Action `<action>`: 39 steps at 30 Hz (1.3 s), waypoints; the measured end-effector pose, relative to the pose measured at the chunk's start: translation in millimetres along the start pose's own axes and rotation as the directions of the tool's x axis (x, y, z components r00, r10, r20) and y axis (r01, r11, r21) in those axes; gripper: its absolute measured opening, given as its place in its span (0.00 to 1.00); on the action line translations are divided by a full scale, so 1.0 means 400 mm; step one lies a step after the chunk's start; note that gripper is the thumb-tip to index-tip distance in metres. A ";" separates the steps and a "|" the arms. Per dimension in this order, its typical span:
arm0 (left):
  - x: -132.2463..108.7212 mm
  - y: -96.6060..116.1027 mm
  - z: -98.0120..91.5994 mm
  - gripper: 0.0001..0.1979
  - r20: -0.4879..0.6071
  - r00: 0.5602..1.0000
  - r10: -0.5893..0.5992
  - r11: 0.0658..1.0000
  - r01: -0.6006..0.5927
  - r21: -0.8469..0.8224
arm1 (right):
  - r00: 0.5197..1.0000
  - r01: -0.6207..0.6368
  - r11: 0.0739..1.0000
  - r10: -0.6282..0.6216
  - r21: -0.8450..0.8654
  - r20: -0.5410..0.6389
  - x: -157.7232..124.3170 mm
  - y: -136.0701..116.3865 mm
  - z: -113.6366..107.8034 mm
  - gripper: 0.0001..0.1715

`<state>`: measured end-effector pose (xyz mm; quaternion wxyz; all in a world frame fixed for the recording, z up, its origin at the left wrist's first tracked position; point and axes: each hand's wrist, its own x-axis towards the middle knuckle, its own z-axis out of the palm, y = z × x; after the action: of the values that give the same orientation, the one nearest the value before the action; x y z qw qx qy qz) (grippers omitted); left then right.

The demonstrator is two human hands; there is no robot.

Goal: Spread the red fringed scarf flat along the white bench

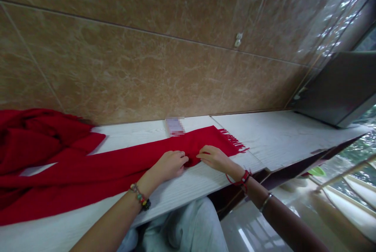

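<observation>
A long red scarf (pixel 96 169) lies stretched along the white tabletop (pixel 282 134), its fringed end (pixel 235 141) pointing right. My left hand (pixel 170 164) rests on the scarf's near edge with the fingers curled and pinching the cloth; a beaded bracelet sits on that wrist. My right hand (pixel 214 157) is a little to the right, fingers bent and gripping the same edge; red string and a metal bangle circle that wrist. More red cloth (pixel 38 134) is bunched in a heap at the far left.
A brown tiled wall (pixel 147 67) rises right behind the table. A small blurred pale object (pixel 174 126) lies at the wall behind the scarf. A grey box-like appliance (pixel 337 87) stands at the right end. My pale trousers (pixel 188 224) show below the table edge.
</observation>
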<state>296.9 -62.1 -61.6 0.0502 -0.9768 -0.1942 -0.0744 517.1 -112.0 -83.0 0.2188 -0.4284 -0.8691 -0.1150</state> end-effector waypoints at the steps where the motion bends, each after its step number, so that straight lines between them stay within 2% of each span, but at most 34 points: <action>1: -0.001 -0.003 0.001 0.09 -0.001 1.000 -0.004 1.000 0.004 -0.003 | 1.000 0.003 0.999 -0.003 0.037 0.007 0.010 0.003 -0.004 0.12; 6: -0.006 -0.011 0.003 0.14 -0.018 0.997 -0.074 0.996 0.073 -0.044 | 0.988 -0.047 0.956 0.003 0.289 0.153 0.067 0.026 -0.045 0.09; 9: -0.004 -0.006 0.007 0.11 -0.030 0.986 -0.164 0.986 0.162 -0.048 | 0.971 -0.106 0.932 0.021 0.348 0.239 0.094 0.039 -0.055 0.10; 13: 0.006 -0.004 0.017 0.07 -0.034 0.968 -0.249 0.967 0.246 -0.071 | 0.977 -0.137 0.912 0.060 0.386 0.205 0.114 0.036 -0.034 0.17; 18: 0.010 -0.014 0.018 0.06 -0.058 0.950 -0.307 0.944 0.297 -0.142 | 0.992 -0.009 0.912 -0.045 0.411 0.121 0.109 0.028 -0.002 0.07; 20: 0.010 -0.014 0.014 0.06 -0.057 0.950 -0.308 0.942 0.296 -0.158 | 0.991 0.021 0.912 -0.072 0.411 0.109 0.102 0.033 0.005 0.04; 22: 0.011 -0.014 0.010 0.07 -0.066 0.953 -0.296 0.946 0.283 -0.159 | 0.991 0.031 0.909 -0.083 0.415 0.107 0.096 0.040 0.007 0.06; 28: 0.009 -0.014 0.000 0.06 -0.147 0.976 -0.161 0.981 0.142 -0.132 | 0.994 -0.004 0.888 -0.046 0.460 0.099 0.096 0.037 -0.006 0.04; 34: 0.005 -0.008 -0.005 0.06 -0.074 0.987 -0.143 0.988 0.138 -0.070 | 0.984 -0.007 0.869 -0.083 0.495 0.160 0.096 0.022 0.000 0.06; 39: 0.002 -0.010 -0.015 0.08 -0.026 0.992 -0.122 0.993 0.122 -0.005 | 0.985 0.005 0.886 -0.083 0.464 0.149 0.100 0.023 -0.006 0.04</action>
<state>295.3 -58.9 -55.4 0.0463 -0.9622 -0.2527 -0.0905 503.6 -79.8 -61.6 0.2395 -0.3521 -0.8960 0.1260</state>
